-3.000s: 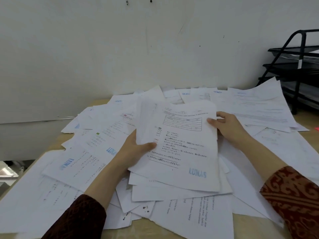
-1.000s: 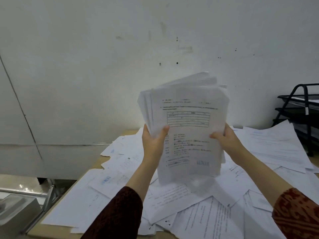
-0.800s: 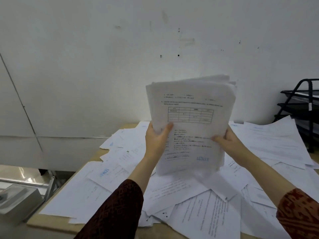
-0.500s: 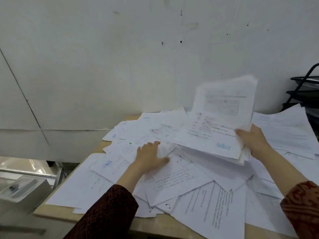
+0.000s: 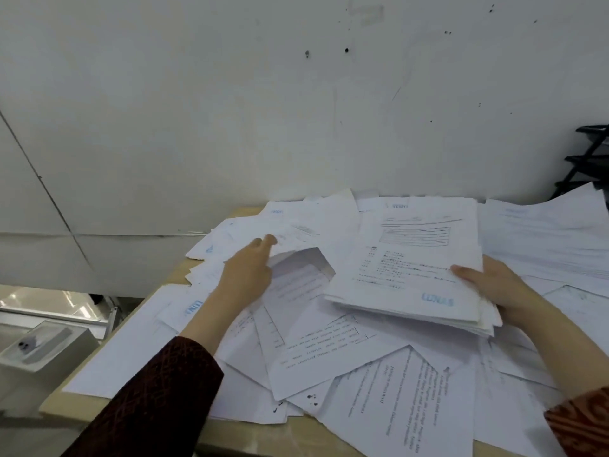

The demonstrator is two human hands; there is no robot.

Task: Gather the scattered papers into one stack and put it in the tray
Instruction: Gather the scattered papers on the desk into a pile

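- A person's right hand (image 5: pixel 494 288) grips the gathered stack (image 5: pixel 412 268) at 3 o'clock, thumb on top, fingers curled beneath; held by one edge, its sheets may fan or slip.
- The left hand (image 5: pixel 245 270), at 10 o'clock, pinches a loose sheet (image 5: pixel 296 275) that could crease or drag neighbouring scattered papers (image 5: pixel 329 354) off the worktop (image 5: pixel 99 407).
- The tray (image 5: pixel 590 159) waits at 2 o'clock, well apart.

"LUNAS" on stack's (image 5: pixel 412 275) top sheet
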